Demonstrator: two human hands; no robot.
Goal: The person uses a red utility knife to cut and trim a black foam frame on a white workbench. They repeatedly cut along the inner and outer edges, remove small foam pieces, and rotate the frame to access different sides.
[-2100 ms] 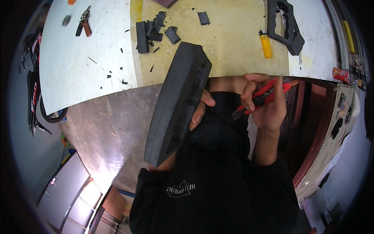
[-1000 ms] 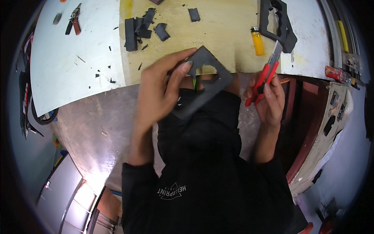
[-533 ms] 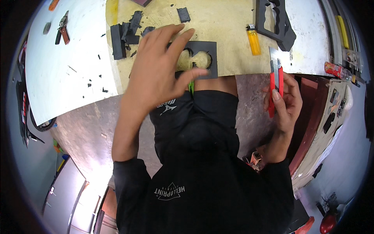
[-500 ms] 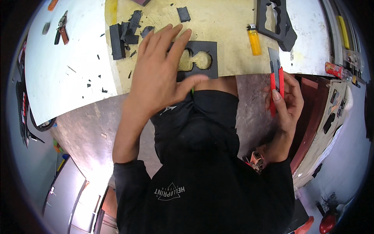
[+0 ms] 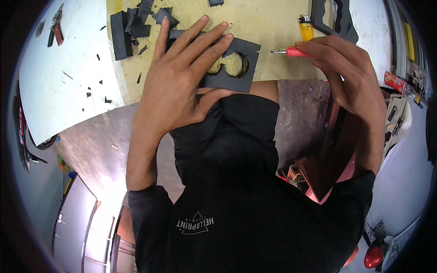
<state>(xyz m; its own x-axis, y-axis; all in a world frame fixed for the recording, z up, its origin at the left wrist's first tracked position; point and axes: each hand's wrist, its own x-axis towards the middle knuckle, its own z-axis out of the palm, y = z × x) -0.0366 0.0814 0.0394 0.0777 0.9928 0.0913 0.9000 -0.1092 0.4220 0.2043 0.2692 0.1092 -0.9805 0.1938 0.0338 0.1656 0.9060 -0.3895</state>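
Observation:
My left hand (image 5: pixel 184 75) lies with fingers stretched and apart over a black foam sheet (image 5: pixel 236 84), its thumb along the sheet's near edge. The sheet has cut-out openings with the yellowish board visible through them; the hand covers much of its left part. To the right, my right hand (image 5: pixel 348 68) grips a red utility knife (image 5: pixel 298 52). The blade points left toward the sheet's right edge, with a small gap between them. Most of the knife's handle is hidden in the fingers.
Black foam scraps (image 5: pixel 139 29) lie beyond my left hand. A yellow lighter (image 5: pixel 307 28) and a black foam piece with a wavy opening (image 5: pixel 336 18) are beyond my right hand. A folding multi-tool (image 5: pixel 56 27) rests on the white tabletop (image 5: pixel 59 95) at left.
My right hand has moved up over the board, turning the knife from upright to pointing left. The foam sheet is now tilted under my left hand, whose fingers are more spread.

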